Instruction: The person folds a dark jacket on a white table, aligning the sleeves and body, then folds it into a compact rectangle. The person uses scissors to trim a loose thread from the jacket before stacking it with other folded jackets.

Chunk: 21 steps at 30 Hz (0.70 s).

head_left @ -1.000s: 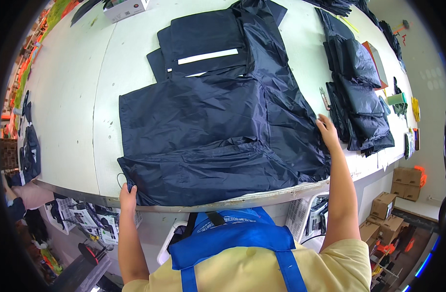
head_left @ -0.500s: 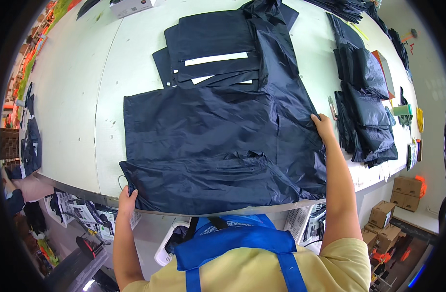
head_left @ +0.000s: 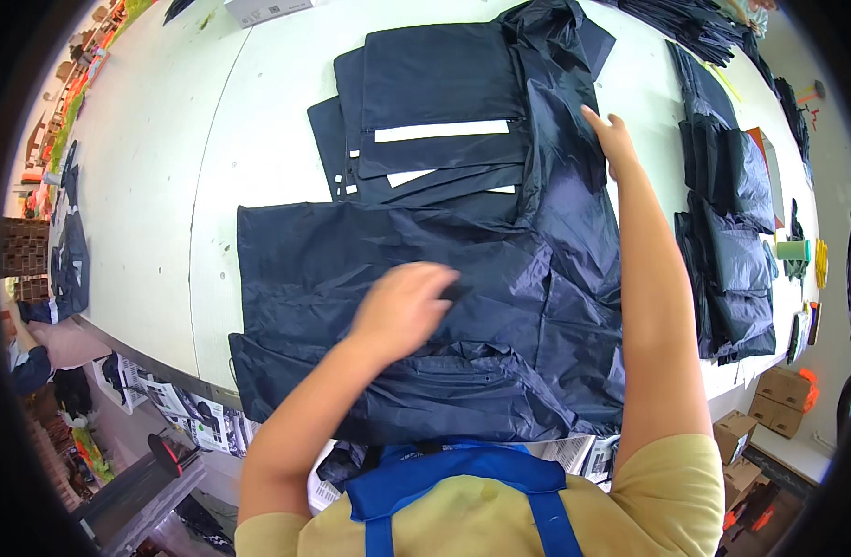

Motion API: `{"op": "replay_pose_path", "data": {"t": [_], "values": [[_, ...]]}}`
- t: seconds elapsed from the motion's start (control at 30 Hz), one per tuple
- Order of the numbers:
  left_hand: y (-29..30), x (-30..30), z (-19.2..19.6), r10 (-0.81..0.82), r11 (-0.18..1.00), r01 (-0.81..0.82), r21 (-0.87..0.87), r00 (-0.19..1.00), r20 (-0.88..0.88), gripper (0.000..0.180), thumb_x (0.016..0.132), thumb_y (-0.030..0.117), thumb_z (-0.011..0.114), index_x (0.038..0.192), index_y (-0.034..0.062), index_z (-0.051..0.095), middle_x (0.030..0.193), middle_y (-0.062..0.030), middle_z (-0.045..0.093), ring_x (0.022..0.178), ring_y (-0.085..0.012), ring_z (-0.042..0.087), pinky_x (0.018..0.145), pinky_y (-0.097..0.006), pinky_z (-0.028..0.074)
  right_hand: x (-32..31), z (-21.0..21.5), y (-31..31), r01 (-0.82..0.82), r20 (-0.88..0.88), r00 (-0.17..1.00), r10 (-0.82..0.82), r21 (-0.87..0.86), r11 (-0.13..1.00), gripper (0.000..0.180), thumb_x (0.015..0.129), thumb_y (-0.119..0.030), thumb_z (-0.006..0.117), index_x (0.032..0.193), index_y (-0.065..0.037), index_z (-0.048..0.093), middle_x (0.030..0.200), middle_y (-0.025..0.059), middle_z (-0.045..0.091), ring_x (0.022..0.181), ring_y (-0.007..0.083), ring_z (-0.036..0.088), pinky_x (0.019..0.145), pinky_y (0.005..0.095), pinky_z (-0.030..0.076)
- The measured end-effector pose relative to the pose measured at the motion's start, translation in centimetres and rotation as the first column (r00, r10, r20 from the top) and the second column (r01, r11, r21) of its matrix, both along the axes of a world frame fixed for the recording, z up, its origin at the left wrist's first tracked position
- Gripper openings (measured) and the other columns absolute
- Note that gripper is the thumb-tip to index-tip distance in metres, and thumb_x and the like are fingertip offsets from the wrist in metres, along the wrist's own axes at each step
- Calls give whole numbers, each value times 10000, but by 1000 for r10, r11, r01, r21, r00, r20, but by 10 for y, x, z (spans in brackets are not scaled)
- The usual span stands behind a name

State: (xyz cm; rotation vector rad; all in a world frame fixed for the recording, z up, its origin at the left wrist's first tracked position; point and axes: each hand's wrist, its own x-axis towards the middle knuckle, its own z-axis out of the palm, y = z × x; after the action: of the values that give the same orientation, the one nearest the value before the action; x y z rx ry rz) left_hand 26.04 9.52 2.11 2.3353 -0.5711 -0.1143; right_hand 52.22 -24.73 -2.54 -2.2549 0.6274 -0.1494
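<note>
A large dark navy garment point(head_left: 500, 306) of thin shiny fabric lies spread on the white table point(head_left: 156, 186), its lower edge hanging over the near side. My left hand point(head_left: 402, 306) rests flat on the middle of the garment, fingers loosely curled. My right hand point(head_left: 611, 139) reaches far forward and lies on the garment's upper right part, fingers apart. Just beyond the garment sits a stack of folded navy pieces point(head_left: 425, 121) with white strips showing.
More dark folded garments point(head_left: 732, 241) are piled along the right side of the table. Cardboard boxes point(head_left: 769, 418) stand on the floor at the right. Dark cloth point(head_left: 68, 251) hangs at the table's left edge. A green roll point(head_left: 793, 251) lies at the far right.
My left hand has come up from the table's near edge onto the middle of the garment. My right hand has moved forward from the garment's right side to its upper part.
</note>
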Motion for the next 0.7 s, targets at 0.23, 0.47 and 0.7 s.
{"op": "replay_pose_path", "data": {"t": [0.23,0.47,0.7], "values": [[-109,70,-69,-75,995,56,86,967,244,520,825,247,663,1294,68,527,1449,-101,397,1270,-274,434,1057,-415,359,-10,59,-38,-405,402,914,48,907,119,324,917,-169,571,1184,13,571,1100,166,667,966,292,676,914,400,525],[-115,76,-71,-136,963,80,256,968,211,512,894,305,559,1376,162,462,1462,-129,370,1295,-269,406,1097,-419,315,-139,145,155,-946,31,320,947,-48,321,286,727,-234,692,984,-110,690,997,142,593,1149,340,496,956,453,429],[-77,30,-81,-48,995,53,-78,997,62,489,943,306,499,1389,116,440,1428,-178,426,1295,-308,436,1101,-432,315,-226,76,142,-806,-160,551,819,-356,472,609,767,-404,714,1318,-217,535,1505,128,335,1387,373,301,1088,648,163]]}}
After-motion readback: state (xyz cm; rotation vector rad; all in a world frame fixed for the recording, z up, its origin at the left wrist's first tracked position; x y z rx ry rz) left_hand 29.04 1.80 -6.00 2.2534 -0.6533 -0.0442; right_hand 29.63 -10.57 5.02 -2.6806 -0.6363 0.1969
